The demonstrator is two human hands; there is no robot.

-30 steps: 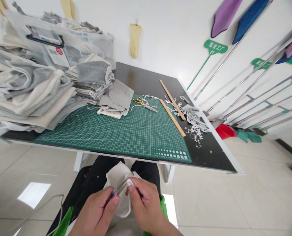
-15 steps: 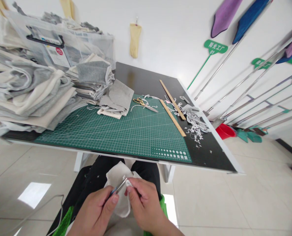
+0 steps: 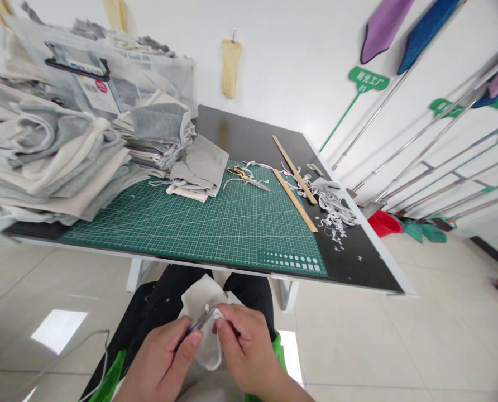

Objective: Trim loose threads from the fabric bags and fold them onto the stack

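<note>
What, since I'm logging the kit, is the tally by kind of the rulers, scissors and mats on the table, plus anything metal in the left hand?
Rulers: 2
Scissors: 1
Mat: 1
Blue-handled tool, in the left hand: 1
Total: 5

The snips' blades [image 3: 207, 316], spread a second ago, have drawn together.
</note>
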